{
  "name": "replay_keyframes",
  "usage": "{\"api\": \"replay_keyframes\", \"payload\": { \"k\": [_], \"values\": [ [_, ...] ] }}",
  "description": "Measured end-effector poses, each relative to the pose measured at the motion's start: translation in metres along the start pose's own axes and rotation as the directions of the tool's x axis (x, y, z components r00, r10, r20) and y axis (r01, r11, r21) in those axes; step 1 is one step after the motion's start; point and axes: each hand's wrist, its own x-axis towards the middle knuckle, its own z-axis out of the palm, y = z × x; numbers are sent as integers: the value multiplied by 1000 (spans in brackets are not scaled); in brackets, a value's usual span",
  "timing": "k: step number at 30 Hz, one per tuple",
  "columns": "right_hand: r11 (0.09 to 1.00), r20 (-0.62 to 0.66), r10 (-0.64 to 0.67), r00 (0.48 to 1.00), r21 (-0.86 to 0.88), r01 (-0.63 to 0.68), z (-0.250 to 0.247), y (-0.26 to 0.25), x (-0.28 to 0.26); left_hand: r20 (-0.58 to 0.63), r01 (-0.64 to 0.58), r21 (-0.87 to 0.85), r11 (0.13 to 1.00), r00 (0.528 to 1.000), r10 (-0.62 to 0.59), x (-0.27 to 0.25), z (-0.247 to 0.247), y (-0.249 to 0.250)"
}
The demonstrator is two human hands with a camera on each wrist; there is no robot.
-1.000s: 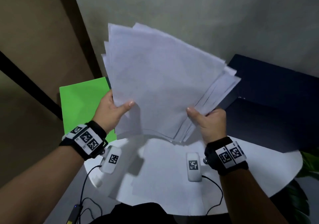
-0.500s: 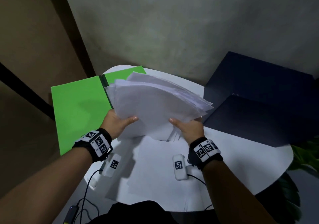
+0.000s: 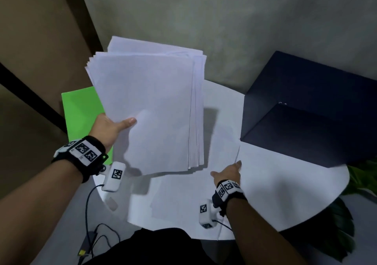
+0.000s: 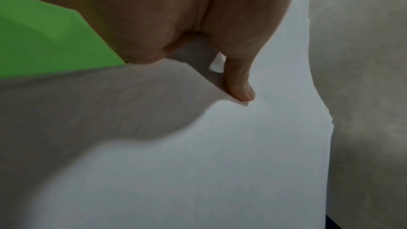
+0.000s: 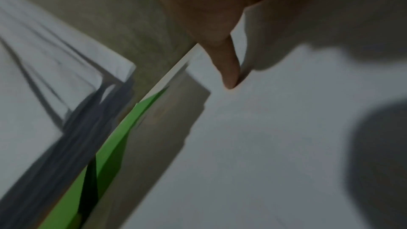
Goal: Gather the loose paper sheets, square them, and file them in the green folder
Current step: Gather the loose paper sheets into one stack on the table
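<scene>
My left hand [image 3: 114, 126] alone holds a stack of white sheets [image 3: 149, 109] by its lower left edge, lifted and tilted over the table, its edges uneven. The thumb [image 4: 240, 84] presses on the top sheet while the fingers stay hidden underneath. The green folder [image 3: 81, 111] lies at the table's left, half hidden by the stack. Low on the table, my right hand [image 3: 226, 173] has its fingers stretched out, touching the right edge of a loose sheet [image 3: 222, 142]. The right thumb [image 5: 229, 69] points down at that sheet. More loose sheets [image 3: 179, 195] lie flat near the front edge.
The round white table [image 3: 295, 183] carries a large dark navy box [image 3: 306, 111] at the back right. Plant leaves [image 3: 363, 179] show past the right rim. Cables [image 3: 89, 203] hang at the front left. A grey wall stands behind.
My right hand let go of the stack and dropped to the table at the right. The left hand alone raised the stack, tilting it up.
</scene>
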Motion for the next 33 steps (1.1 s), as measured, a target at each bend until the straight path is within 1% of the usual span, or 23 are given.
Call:
{"api": "replay_keyframes", "payload": {
  "k": [2, 5, 6, 8, 10, 11, 13, 14, 15, 16, 18, 19, 20, 23, 24, 26, 27, 28, 29, 30, 31, 32, 33],
  "values": [
    [998, -16, 25, 1000, 56, -24, -4, 1, -1, -2, 72, 1, 997, 997, -72, -8, 1, -5],
    [995, -25, -12, 1000, 102, 14, -14, 1, -4, -12, 211, 70, 975, 978, -210, -19, 11, -10],
    [990, -47, -55, 997, 125, 60, -23, -2, -6, -16, 264, 101, 959, 964, -264, -20, 13, -15],
    [970, -128, -191, 973, 129, 207, -47, -10, -5, -17, 393, 262, 881, 915, -403, -22, 13, -25],
    [931, -236, -334, 913, 73, 359, -79, -22, -3, -19, 480, 455, 750, 847, -531, -18, 9, -49],
    [907, -291, -385, 876, 54, 417, -97, -30, -4, -22, 501, 506, 702, 821, -570, -18, 8, -58],
    [846, -392, -469, 791, 56, 530, -135, -49, -10, -18, 500, 585, 639, 796, -606, -19, 9, -75],
    [809, -434, -497, 751, 82, 582, -153, -57, -15, -14, 486, 643, 592, 780, -626, -19, 9, -79],
    [768, -457, -513, 726, 134, 626, -169, -65, -23, -5, 459, 695, 553, 772, -635, -21, 9, -79],
    [721, -460, -527, 715, 202, 662, -181, -71, -31, -3, 444, 719, 534, 770, -638, -22, 10, -80],
    [650, -434, -527, 730, 348, 676, -187, -79, -44, -18, 445, 708, 549, 788, -615, -22, 10, -81],
    [640, -412, -509, 756, 406, 652, -181, -83, -47, -30, 451, 694, 561, 797, -603, -22, 11, -81],
    [637, -382, -484, 787, 463, 616, -171, -87, -49, -41, 476, 666, 574, 792, -609, -21, 11, -82],
    [682, -240, -414, 878, 558, 473, -116, -94, -41, -34, 587, 458, 668, 762, -647, -18, 8, -89],
    [703, -175, -401, 899, 571, 425, -95, -96, -39, -45, 623, 371, 688, 752, -657, -10, 2, -110],
    [769, -47, -375, 926, 542, 338, -56, -95, -34, -58, 694, 206, 690, 712, -700, -7, 1, -116],
    [816, 3, -355, 935, 489, 309, -39, -92, -33, -61, 701, 167, 693, 709, -702, -12, 5, -104],
    [873, 30, -327, 945, 392, 290, -25, -85, -29, -47, 691, 179, 700, 717, -696, -15, 9, -94],
    [933, 33, -287, 957, 237, 271, -14, -75, -23, -32, 658, 251, 710, 739, -673, -19, 13, -85],
    [972, 16, -225, 974, 66, 224, -6, -61, -19, -35, 611, 367, 701, 763, -646, -22, 15, -82],
    [989, -15, -140, 990, -58, 139, -3, -46, -15, -47, 546, 488, 681, 796, -604, -23, 17, -83],
    [990, -42, -54, 998, -131, 48, 0, -32, -13, -52, 490, 562, 666, 825, -563, -23, 18, -86],
    [985, -51, 14, 999, -173, -23, 3, -19, -11, -54, 452, 600, 660, 846, -531, -24, 19, -87]
  ]
}}
